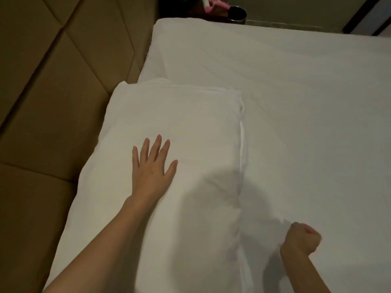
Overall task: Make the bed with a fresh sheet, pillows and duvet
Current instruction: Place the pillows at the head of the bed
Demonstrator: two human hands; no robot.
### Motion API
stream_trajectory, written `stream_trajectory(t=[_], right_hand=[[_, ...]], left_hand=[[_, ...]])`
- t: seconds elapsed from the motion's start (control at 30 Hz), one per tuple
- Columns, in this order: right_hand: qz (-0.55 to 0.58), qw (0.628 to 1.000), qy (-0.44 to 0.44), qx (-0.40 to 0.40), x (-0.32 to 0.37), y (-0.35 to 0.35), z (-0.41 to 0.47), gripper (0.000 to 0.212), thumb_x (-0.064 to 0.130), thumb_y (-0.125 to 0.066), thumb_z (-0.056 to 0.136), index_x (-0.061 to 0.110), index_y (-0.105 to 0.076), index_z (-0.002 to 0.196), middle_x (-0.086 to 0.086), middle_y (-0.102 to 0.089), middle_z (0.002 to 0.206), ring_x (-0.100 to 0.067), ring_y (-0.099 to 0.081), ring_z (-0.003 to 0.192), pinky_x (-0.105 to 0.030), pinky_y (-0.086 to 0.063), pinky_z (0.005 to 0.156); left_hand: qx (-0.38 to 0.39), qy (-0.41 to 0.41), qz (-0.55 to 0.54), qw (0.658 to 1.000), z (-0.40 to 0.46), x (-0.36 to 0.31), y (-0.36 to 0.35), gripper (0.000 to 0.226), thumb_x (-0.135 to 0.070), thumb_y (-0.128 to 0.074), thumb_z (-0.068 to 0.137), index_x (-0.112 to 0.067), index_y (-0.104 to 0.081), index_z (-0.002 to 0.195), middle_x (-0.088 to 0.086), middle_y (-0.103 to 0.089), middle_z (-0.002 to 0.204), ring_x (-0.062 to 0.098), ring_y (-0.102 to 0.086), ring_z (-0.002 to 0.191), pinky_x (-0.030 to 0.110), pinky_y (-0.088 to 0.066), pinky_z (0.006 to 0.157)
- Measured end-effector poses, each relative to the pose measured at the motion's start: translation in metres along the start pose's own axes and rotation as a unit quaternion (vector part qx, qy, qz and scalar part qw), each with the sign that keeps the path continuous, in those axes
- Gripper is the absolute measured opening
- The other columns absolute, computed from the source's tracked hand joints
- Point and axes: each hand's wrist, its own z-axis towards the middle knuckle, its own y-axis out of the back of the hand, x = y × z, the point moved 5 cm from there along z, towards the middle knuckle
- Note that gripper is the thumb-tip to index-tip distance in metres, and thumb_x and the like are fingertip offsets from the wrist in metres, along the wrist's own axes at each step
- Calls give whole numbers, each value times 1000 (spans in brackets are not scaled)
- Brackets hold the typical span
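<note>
Pillow point(169, 166), soft and light, under my flat left hand point(151, 168); right hand point(300, 240), at five o'clock, fisted on the sheet point(296, 102), seemingly pinching a fold.

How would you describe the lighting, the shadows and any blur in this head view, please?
Head view: dim, warm light; a soft rounded shadow falls across the near end of the pillow and the sheet. The left hand, flat on the pillow, is fairly sharp; the fisted right hand looks slightly smeared. The headboard seams splay with wide-angle distortion.
</note>
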Motion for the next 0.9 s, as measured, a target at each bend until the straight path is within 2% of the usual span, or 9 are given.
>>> stream_trajectory(t=[0.1, 0.3, 0.33, 0.47, 0.57, 0.63, 0.67, 0.8, 0.9], right_hand=[[-37, 950, 282, 132, 52, -65, -54, 27, 9, -53, 83, 29, -50, 101, -1, -53, 95, -14, -52, 86, -39, -44, 91], [-285, 505, 749, 320, 103, -207, -162, 54, 48, -33, 98, 32, -28, 149, 7, -26, 157, -15, -19, 147, -50, -1, 119], [-353, 527, 718, 285, 103, -225, -131, 57, 56, -28, 97, 34, -26, 150, 6, -22, 158, -19, -16, 147, -53, 3, 117], [-423, 870, 194, 163, 126, -240, -37, 68, 49, -29, 99, 7, -18, 152, -22, -8, 159, -43, -2, 145, -63, 1, 114], [-299, 669, 646, 213, 158, -262, -123, 56, 34, -38, 98, 15, -29, 150, -10, -26, 156, -26, -16, 147, -55, 3, 117], [-287, 495, 760, 309, 144, -269, -164, 50, 41, -32, 101, 27, -30, 149, 3, -28, 156, -16, -18, 147, -52, 0, 119], [-316, 485, 754, 309, 135, -277, -159, 51, 49, -25, 101, 32, -31, 148, 6, -28, 156, -16, -19, 146, -54, 0, 118], [-346, 901, 223, 135, 116, -279, -31, 59, 50, -31, 97, 21, -33, 148, -11, -33, 153, -30, -22, 143, -57, -4, 116], [-287, 939, 188, -10, 141, -244, -49, 54, 39, -33, 98, 16, -32, 147, -22, -37, 149, -33, -25, 141, -60, -12, 113]], left_hand=[[-4, 12, 6, 1000, 17, 2, 1, 64, -57, -10, 94, -32, -9, 152, -8, 2, 161, 17, 13, 147, 39, 20, 114], [-25, 1, 12, 1000, 44, 9, 0, 59, -50, -7, 97, -31, -12, 152, -7, -3, 160, 13, 8, 147, 37, 17, 116], [-26, -6, 9, 1000, 44, 11, -1, 58, -48, -8, 97, -30, -14, 153, -7, -6, 160, 13, 6, 147, 37, 15, 117], [-43, -11, 27, 999, 41, 14, -12, 55, -41, -17, 100, -24, -23, 152, -3, -17, 159, 16, -7, 147, 42, 0, 119], [-53, -8, 35, 998, 41, 18, -22, 54, -38, -22, 100, -22, -25, 151, -2, -18, 158, 17, -10, 147, 44, -4, 119], [-59, -10, 37, 998, 40, 21, -22, 54, -39, -23, 100, -22, -24, 151, -2, -18, 158, 17, -10, 147, 44, -3, 119], [-59, -14, 35, 998, 39, 21, -22, 54, -39, -23, 100, -23, -25, 151, -2, -18, 158, 17, -9, 147, 43, -2, 119], [-59, -14, 35, 998, 20, 18, -21, 53, -38, -24, 100, -21, -29, 150, -2, -23, 157, 16, -14, 146, 42, -5, 119], [-58, 24, 27, 998, 2, 21, -24, 54, -39, -23, 99, -19, -31, 149, 0, -26, 156, 18, -19, 145, 42, -6, 119]])
